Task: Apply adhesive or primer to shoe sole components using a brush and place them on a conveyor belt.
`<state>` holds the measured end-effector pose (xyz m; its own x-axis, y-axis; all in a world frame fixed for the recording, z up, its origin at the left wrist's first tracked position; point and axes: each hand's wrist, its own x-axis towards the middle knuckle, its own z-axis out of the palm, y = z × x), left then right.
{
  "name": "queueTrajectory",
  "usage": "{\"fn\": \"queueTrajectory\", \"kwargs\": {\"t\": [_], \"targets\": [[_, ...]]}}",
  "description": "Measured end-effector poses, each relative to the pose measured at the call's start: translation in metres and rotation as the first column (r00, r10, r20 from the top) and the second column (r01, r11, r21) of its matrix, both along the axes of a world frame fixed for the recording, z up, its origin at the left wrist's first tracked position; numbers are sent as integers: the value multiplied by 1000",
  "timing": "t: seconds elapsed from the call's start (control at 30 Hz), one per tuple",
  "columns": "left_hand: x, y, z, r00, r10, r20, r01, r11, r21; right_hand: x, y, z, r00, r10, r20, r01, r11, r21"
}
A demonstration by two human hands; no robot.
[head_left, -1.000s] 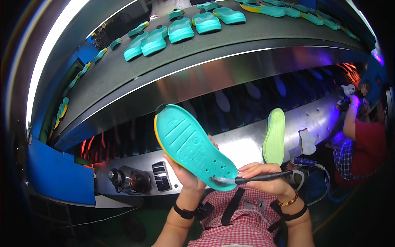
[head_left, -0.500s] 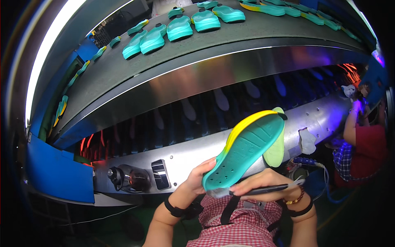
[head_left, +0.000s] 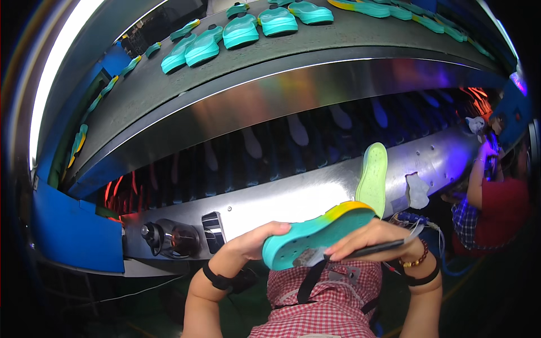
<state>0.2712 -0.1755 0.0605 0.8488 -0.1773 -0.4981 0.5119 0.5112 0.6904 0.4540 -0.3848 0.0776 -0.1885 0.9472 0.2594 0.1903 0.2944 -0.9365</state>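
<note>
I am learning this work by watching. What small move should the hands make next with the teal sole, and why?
Probably bring the brush in the right hand onto the teal sole. The left hand holds the sole tilted at its heel end, and the brush tip sits at the sole's lower edge.

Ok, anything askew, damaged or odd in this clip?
Nothing damaged or spilled. Only oddity: a pale green sole stands on end against the metal machine front, while the teal soles on the belt above lie flat.
</note>
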Motion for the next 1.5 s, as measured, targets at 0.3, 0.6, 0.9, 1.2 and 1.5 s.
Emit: {"fn": "queueTrajectory", "kwargs": {"t": [0.3,0.6,0.9,1.2,1.5], "targets": [[-20,23,-11,967,54,249,-94,983,155,-13,-6,-23,966,-257,-43,257,966,2],[11,-16,-59,688,663,295,-416,693,-588,-29,10,-7,882,-459,-103,465,884,40],[16,-29,-69,627,772,107,-626,580,-521,-56,7,-24,952,-219,213,193,972,135],[31,-44,-44,601,742,296,-527,647,-552,-59,15,-13,929,-369,21,355,906,229],[26,-31,-33,538,762,360,-522,636,-568,-35,-3,-19,980,-200,-4,200,979,41]]}}
